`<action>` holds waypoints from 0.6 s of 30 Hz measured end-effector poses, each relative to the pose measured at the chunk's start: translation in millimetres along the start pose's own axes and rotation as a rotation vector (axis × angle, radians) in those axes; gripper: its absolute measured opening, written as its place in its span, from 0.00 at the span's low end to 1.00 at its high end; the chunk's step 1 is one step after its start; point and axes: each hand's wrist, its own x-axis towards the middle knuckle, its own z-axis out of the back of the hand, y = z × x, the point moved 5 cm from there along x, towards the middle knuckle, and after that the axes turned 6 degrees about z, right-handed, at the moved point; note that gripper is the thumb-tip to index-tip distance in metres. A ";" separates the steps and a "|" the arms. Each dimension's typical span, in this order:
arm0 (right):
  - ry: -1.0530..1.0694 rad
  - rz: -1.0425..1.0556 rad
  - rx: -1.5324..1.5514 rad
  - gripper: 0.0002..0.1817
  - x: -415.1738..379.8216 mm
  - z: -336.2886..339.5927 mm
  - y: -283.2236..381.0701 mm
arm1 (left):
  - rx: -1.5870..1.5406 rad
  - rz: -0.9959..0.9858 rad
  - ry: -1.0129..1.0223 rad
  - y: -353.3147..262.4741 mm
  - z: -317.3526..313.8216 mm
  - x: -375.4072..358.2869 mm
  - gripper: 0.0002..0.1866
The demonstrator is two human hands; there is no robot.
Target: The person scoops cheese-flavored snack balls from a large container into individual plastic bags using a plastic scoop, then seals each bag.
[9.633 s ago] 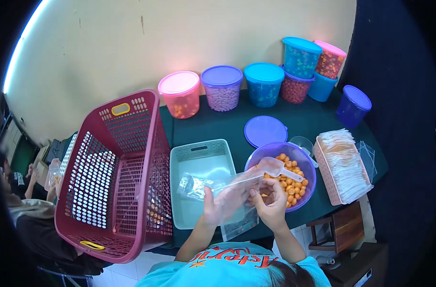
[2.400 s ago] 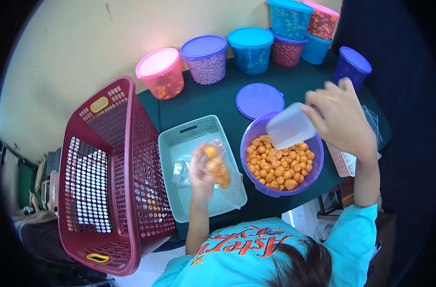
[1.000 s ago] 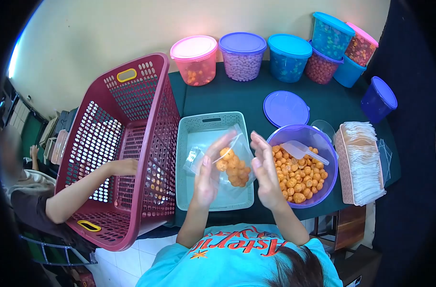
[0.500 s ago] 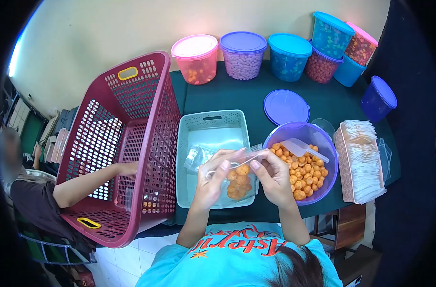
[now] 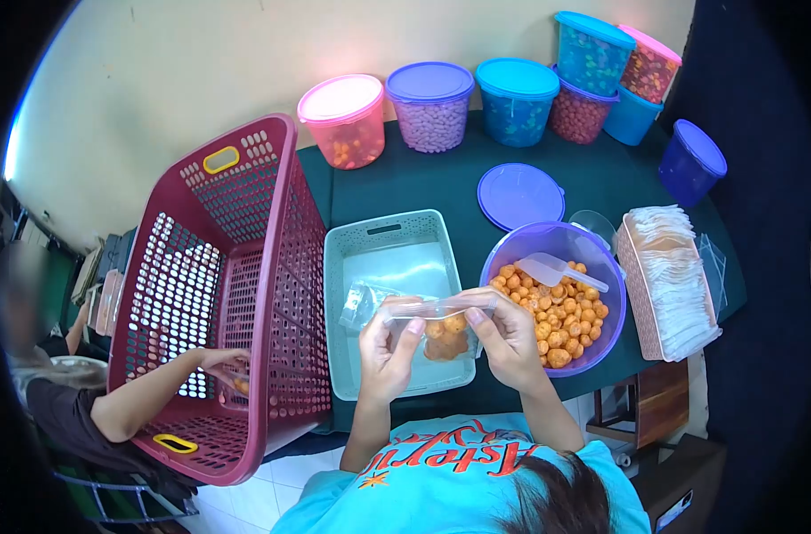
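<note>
A clear plastic bag [image 5: 445, 343] with several round orange snacks at its bottom hangs between my hands, over the right front part of a pale green basket [image 5: 383, 258]. My left hand [image 5: 388, 354] pinches the left end of the bag's top edge. At the opposite end, the thumb and fingers of my right hand [image 5: 507, 343] are closed on the same edge. Another clear bag [image 5: 361, 304] lies in the green basket. Right of my hands, a purple bowl [image 5: 616, 331] holds many orange snacks [image 5: 561, 320] and a translucent scoop [image 5: 543, 267].
At left stands a tall maroon basket [image 5: 279, 178], with a co-worker's hand [image 5: 220, 360] inside. Lidded tubs [image 5: 430, 116] line the back. A purple lid [image 5: 521, 196] lies behind the bowl; a pink basket [image 5: 639, 307] of white packets [image 5: 677, 285] stands at right.
The bag's top edge is now drawn straighter between my hands. The co-worker's hand has come into fuller sight, with something orange at its fingers. The whole view has shifted slightly.
</note>
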 end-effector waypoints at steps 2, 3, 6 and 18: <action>-0.016 0.018 -0.084 0.08 -2.1 1.2 1.3 | 0.040 0.050 0.004 5.3 4.9 -2.4 0.06; -0.012 0.034 -0.163 0.08 -2.8 1.0 2.5 | 0.090 0.005 -0.026 5.8 6.5 -3.9 0.05; -0.095 0.068 -0.117 0.07 -6.1 -1.1 -2.0 | 0.166 -0.039 -0.056 3.4 8.8 -6.5 0.05; -0.026 0.129 -0.132 0.02 -3.8 -5.2 1.7 | -0.062 0.026 0.099 5.8 -2.3 -9.6 0.08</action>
